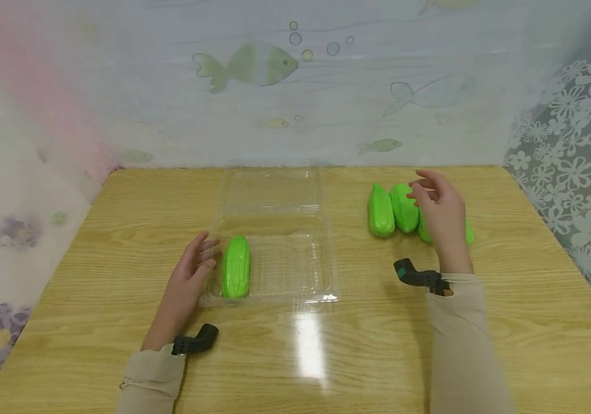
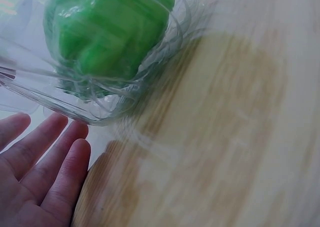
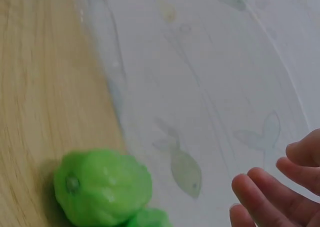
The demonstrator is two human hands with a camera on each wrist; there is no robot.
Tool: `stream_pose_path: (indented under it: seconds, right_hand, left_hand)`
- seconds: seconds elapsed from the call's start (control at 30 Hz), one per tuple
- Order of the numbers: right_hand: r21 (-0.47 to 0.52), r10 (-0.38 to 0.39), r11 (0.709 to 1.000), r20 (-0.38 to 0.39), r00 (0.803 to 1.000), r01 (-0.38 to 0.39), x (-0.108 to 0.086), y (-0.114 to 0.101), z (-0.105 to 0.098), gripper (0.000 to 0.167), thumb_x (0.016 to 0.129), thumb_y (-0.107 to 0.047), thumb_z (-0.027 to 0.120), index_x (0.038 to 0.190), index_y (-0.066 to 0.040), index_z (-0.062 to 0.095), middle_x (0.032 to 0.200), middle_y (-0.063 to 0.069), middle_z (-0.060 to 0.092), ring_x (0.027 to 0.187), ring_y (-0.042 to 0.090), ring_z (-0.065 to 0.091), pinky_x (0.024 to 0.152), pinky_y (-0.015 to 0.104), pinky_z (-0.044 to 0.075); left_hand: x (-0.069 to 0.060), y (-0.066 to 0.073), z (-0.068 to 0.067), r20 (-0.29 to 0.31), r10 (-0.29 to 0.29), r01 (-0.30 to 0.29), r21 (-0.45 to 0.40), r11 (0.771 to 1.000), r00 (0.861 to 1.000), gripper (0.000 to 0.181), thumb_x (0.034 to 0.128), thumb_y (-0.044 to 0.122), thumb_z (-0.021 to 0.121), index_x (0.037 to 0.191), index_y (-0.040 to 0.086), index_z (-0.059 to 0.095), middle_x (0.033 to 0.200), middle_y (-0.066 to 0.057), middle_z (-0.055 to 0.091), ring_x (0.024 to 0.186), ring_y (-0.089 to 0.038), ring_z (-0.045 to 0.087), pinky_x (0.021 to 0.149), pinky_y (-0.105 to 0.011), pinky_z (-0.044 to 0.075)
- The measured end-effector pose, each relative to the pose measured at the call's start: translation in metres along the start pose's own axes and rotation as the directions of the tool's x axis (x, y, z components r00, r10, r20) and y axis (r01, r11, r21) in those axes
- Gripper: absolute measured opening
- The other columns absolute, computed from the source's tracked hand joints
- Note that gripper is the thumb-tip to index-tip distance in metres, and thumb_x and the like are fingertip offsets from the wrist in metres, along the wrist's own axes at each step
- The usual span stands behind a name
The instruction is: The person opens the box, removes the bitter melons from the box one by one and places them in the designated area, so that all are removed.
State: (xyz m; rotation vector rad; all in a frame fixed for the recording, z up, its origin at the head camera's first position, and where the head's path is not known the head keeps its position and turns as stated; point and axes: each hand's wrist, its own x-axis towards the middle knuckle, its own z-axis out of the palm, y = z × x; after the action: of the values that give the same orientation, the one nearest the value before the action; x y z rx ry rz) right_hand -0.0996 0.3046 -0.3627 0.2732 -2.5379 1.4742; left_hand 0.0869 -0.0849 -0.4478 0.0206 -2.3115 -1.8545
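Note:
A clear plastic clamshell box lies on the table with its lid folded back. One bright green ribbed gourd stands lengthwise along the box's left side. Beside that left edge is my left hand, its fingers loosely extended; whether they touch the plastic I cannot tell. To the right, several similar gourds lie in a row, some partly hidden by my right hand. That hand is raised over them with fingers loosely bent and nothing in its grasp. The right wrist view shows a gap between its fingers and the nearest gourd.
The wooden table ends at a wall with painted fish just behind the open lid. A flowered panel flanks the right side. Each wrist wears a black camera mount.

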Motion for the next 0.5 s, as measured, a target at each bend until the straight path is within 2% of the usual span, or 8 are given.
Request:
stream_pose_path:
  seconds: [0.17, 0.3, 0.5]
  right_hand:
    - [0.03, -0.033, 0.999, 0.063, 0.997, 0.031, -0.004, -0.01, 0.015, 0.038, 0.091, -0.034, 0.048, 0.126, -0.018, 0.049, 0.109, 0.006, 0.058, 0.089, 0.013, 0.058, 0.074, 0.026, 0.049]
    - [0.076, -0.062, 0.996, 0.124, 0.99, 0.053, -0.01, -0.024, 0.026, 0.036, 0.092, -0.031, 0.049, 0.125, -0.017, 0.05, 0.109, 0.007, 0.057, 0.09, 0.016, 0.059, 0.075, 0.028, 0.049]
    - [0.159, -0.116, 0.984, 0.226, 0.967, 0.081, -0.024, -0.062, 0.04, 0.033, 0.092, -0.016, 0.049, 0.124, -0.008, 0.049, 0.109, 0.009, 0.056, 0.09, 0.023, 0.058, 0.076, 0.033, 0.049]
  left_hand:
    - [-0.001, 0.001, 0.001, 0.0, -0.002, 0.002, -0.009, 1.0, 1.0, 0.05, 0.0962, 0.017, 0.04, 0.142, 0.016, 0.021, 0.136, -0.012, 0.035, 0.122, -0.029, 0.037, 0.091, -0.015, 0.037]
    - [-0.002, 0.001, 0.001, -0.003, 0.002, -0.002, -0.02, 1.0, 1.0, 0.049, 0.0959, 0.016, 0.041, 0.141, 0.015, 0.022, 0.136, -0.012, 0.035, 0.122, -0.029, 0.037, 0.092, -0.015, 0.037]
    - [0.0, 0.002, 0.001, -0.004, 0.009, -0.009, -0.008, 1.0, 1.0, 0.05, 0.0959, 0.017, 0.041, 0.141, 0.016, 0.021, 0.136, -0.01, 0.035, 0.121, -0.029, 0.038, 0.092, -0.015, 0.036]
